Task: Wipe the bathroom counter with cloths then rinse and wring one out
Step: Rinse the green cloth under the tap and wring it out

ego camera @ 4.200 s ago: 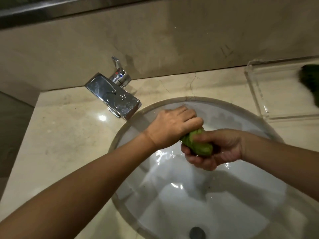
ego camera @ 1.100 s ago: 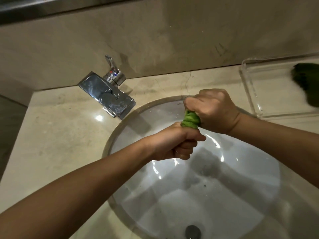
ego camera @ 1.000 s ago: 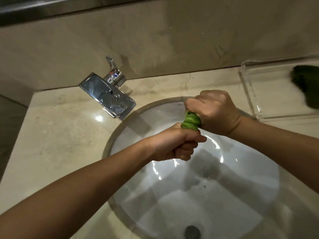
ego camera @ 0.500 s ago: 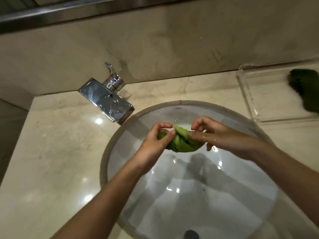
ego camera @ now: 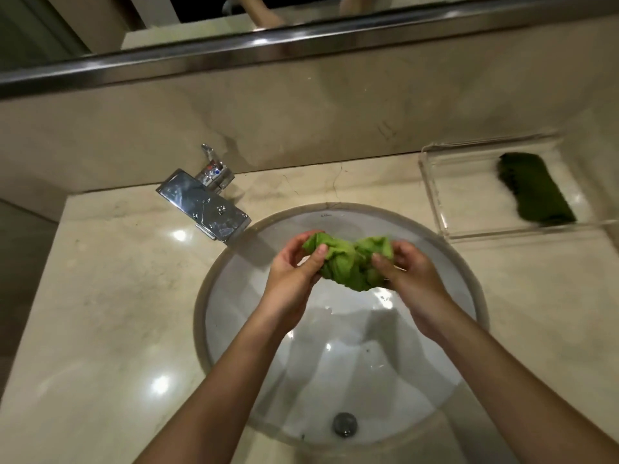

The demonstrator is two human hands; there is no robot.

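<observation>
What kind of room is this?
Most likely a bathroom: a round white sink sits in a marble counter, with a chrome faucet beside it and a mirror above.

The glossy beige marble counter (ego camera: 100, 296) carried a chrome flat-spouted faucet (ego camera: 204, 202) at its back left and a clear rectangular acrylic tray (ego camera: 435, 199) at right, flanking the white round basin (ego camera: 234, 296).

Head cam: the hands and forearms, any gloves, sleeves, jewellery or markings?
None. The left hand and right hand are bare, with no gloves or rings showing. The left forearm and right forearm are uncovered to the frame edge: no sleeves, watch or wristbands.
</observation>
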